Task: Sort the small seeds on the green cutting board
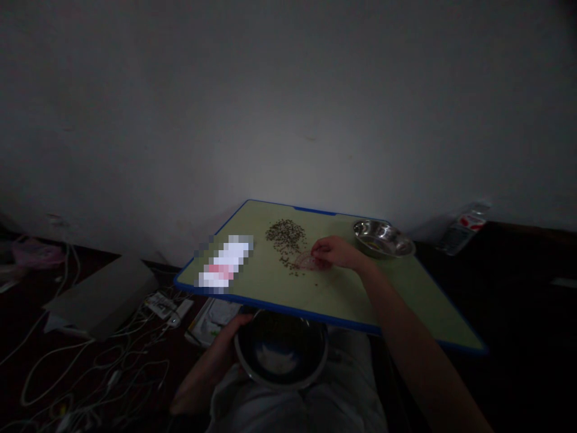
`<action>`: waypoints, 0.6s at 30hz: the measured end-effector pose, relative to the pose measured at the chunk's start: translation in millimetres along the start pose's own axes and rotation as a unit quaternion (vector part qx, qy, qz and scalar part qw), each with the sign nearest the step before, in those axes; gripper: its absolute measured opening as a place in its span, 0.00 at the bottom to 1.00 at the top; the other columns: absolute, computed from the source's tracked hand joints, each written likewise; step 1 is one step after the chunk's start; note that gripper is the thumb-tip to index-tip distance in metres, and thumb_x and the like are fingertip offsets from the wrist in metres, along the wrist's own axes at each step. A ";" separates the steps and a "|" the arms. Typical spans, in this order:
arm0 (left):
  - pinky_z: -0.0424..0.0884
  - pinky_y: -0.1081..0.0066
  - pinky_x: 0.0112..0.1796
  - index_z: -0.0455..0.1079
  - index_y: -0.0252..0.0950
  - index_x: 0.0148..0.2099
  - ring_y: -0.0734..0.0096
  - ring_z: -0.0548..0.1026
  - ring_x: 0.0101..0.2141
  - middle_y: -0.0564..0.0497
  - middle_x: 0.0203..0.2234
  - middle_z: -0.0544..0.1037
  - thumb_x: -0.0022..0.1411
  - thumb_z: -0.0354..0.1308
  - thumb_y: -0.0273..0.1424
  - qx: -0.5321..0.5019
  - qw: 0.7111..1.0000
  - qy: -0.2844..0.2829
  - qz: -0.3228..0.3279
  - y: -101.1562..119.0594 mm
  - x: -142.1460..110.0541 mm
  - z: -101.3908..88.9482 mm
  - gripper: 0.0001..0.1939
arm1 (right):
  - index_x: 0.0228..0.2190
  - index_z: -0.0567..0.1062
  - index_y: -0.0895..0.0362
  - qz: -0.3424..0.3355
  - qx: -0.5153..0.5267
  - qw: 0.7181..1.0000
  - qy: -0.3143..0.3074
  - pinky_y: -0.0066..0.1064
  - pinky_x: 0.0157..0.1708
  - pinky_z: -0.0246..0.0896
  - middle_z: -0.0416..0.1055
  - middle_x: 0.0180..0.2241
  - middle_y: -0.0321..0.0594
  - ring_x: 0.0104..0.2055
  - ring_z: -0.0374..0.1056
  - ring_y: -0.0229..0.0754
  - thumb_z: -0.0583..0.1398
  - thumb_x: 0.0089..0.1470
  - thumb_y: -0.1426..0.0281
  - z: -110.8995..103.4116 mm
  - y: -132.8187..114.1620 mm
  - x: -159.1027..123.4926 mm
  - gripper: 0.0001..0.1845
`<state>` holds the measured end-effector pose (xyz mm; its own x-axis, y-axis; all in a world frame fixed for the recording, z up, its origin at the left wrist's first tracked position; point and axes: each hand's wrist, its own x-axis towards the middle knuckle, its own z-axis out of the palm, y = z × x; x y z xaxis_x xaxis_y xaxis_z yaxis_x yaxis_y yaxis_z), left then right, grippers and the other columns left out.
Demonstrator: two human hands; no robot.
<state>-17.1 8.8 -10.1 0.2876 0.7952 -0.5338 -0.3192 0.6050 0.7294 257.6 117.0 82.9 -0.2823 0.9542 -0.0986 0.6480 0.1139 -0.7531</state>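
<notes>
My right hand is closed at the fingertips on a pinkish, see-through flat piece, whose exact kind I cannot make out. That piece lies low over the tabletop, touching or close to the near edge of a scattered heap of small dark grains. Below the table's front edge, my left hand grips the left rim of a large dark bowl on my lap. The bowl's far side is partly hidden by the table, and its inside is mostly too dark to read.
The pale green folding table has a blue edge. A steel basin stands at its right, a lit blurred screen at its left. A plastic bottle leans behind. Cables and a grey box lie left on the floor.
</notes>
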 end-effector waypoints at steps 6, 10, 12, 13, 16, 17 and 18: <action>0.64 0.73 0.26 0.73 0.34 0.23 0.71 0.71 0.19 0.54 0.14 0.76 0.50 0.56 0.38 -0.009 1.000 0.019 -0.010 1.5 -2.2 1.6 0.13 | 0.27 0.72 0.59 -0.012 -0.011 1.000 -0.008 0.24 0.21 0.63 0.71 0.20 0.37 0.21 0.67 0.35 0.56 0.48 0.72 6.7 0.3 2.2 0.05; 0.65 0.72 0.27 0.74 0.33 0.25 0.69 0.73 0.22 0.52 0.16 0.78 0.49 0.57 0.38 -0.023 0.999 0.002 -0.030 2.0 -1.5 2.1 0.13 | 0.28 0.72 0.58 -0.018 -0.007 1.000 -0.015 0.24 0.20 0.63 0.71 0.20 0.36 0.21 0.67 0.35 0.57 0.47 0.71 9.5 0.4 3.2 0.05; 0.65 0.73 0.27 0.74 0.33 0.27 0.69 0.73 0.22 0.53 0.15 0.77 0.50 0.56 0.38 -0.015 1.000 0.005 -0.022 1.7 -0.7 2.0 0.13 | 0.28 0.72 0.59 -0.026 -0.020 0.999 -0.019 0.23 0.18 0.63 0.71 0.20 0.36 0.20 0.67 0.34 0.57 0.47 0.71 10.7 -0.9 2.7 0.05; 0.64 0.73 0.27 0.74 0.33 0.26 0.70 0.72 0.21 0.54 0.14 0.76 0.50 0.56 0.38 -0.009 1.000 0.008 -0.016 1.5 -0.3 1.9 0.13 | 0.28 0.72 0.59 -0.032 -0.031 0.999 -0.020 0.23 0.18 0.62 0.70 0.19 0.35 0.19 0.66 0.34 0.57 0.47 0.71 11.2 -1.7 2.2 0.06; 0.64 0.73 0.26 0.72 0.34 0.22 0.73 0.68 0.16 0.56 0.10 0.72 0.50 0.55 0.39 0.008 1.000 0.008 -0.012 0.5 -0.3 1.5 0.14 | 0.28 0.73 0.60 -0.043 -0.049 0.997 -0.030 0.22 0.17 0.61 0.69 0.17 0.34 0.17 0.65 0.33 0.57 0.47 0.69 13.3 -3.6 0.8 0.07; 0.64 0.73 0.26 0.72 0.35 0.22 0.73 0.68 0.16 0.56 0.10 0.72 0.50 0.56 0.40 0.008 1.000 0.009 -0.011 0.3 -0.7 1.5 0.14 | 0.29 0.73 0.60 -0.043 -0.047 0.997 -0.036 0.22 0.18 0.61 0.69 0.16 0.34 0.17 0.65 0.33 0.57 0.47 0.69 14.0 -3.8 0.5 0.08; 0.63 0.73 0.26 0.72 0.35 0.22 0.73 0.68 0.17 0.55 0.11 0.73 0.50 0.56 0.40 0.007 1.000 0.013 -0.009 0.2 -1.4 1.5 0.14 | 0.29 0.74 0.60 -0.043 -0.043 0.997 -0.043 0.22 0.18 0.62 0.69 0.16 0.33 0.17 0.65 0.33 0.57 0.47 0.68 14.5 -3.8 0.4 0.09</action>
<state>-16.2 7.8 -8.5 0.2692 0.7848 -0.5582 -0.3014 0.6191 0.7251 244.8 112.9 76.2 -0.3966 0.9131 -0.0950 0.6767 0.2208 -0.7024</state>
